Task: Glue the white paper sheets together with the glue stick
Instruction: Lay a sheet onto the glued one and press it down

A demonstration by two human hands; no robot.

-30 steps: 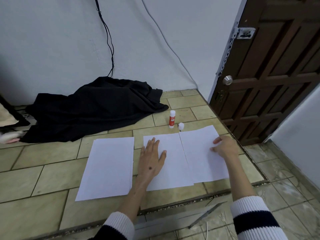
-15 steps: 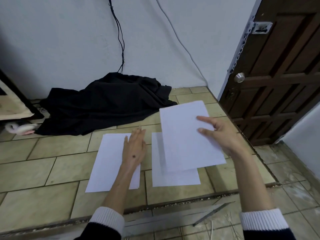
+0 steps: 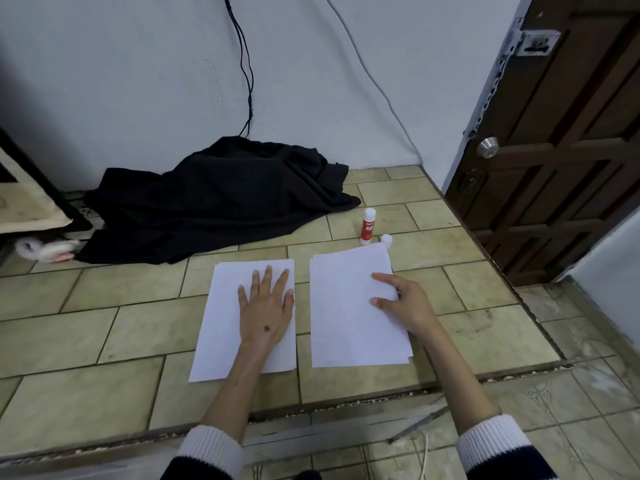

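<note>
Two lots of white paper lie side by side on the tiled platform. My left hand (image 3: 265, 306) rests flat, fingers spread, on the left paper stack (image 3: 221, 327). On the right, one white sheet (image 3: 349, 306) lies slightly askew on top of another. My right hand (image 3: 405, 303) holds this top sheet at its right edge, with index finger and thumb on top of it. The red and white glue stick (image 3: 367, 226) stands upright just beyond the right sheets. Its small white cap (image 3: 386, 240) sits beside it, touching the sheets' far corner.
A heap of black cloth (image 3: 221, 199) lies at the back against the wall, with cables hanging above it. A dark wooden door (image 3: 554, 150) stands at the right. The platform ends in a step edge (image 3: 346, 403) near me; a metal strip (image 3: 419, 424) lies below it.
My right hand lifted the right sheet into the air and has laid it down on the middle sheet. My left hand moved from the middle sheet onto the left stack.
</note>
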